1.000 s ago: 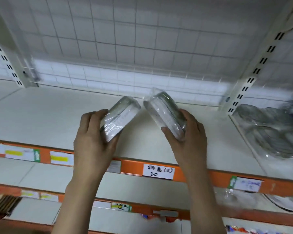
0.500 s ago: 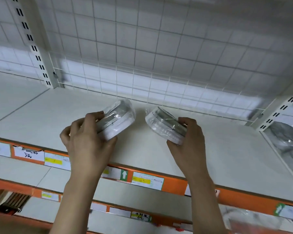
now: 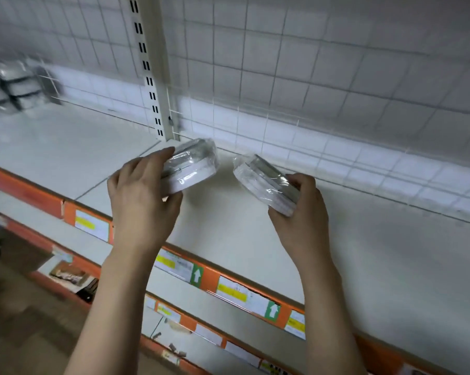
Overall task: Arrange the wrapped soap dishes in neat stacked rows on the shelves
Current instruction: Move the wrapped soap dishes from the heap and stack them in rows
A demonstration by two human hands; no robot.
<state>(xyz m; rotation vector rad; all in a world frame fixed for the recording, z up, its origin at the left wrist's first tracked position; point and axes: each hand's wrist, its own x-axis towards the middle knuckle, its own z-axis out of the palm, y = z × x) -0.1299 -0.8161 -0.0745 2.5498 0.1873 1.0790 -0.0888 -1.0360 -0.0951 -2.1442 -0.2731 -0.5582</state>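
Observation:
My left hand (image 3: 140, 197) grips a wrapped soap dish (image 3: 193, 165), white and grey under clear plastic, held above the white shelf (image 3: 336, 261). My right hand (image 3: 303, 216) grips a second wrapped soap dish (image 3: 263, 180), tilted with one end pointing up and left. The two dishes are a short gap apart, just in front of the shelf's wire back grid. At the far left, several wrapped soap dishes (image 3: 10, 87) sit stacked in rows on the neighbouring shelf bay, blurred.
A slotted upright post (image 3: 154, 69) divides the two shelf bays. An orange front rail with price labels (image 3: 228, 286) runs along the shelf edge. Lower shelves with small items (image 3: 69, 274) lie below. The wire grid (image 3: 309, 77) backs the shelf.
The view has swung left, bringing the upright post and the stacked dishes at the far left into sight. Both hands keep their dishes, held a little further back towards the grid.

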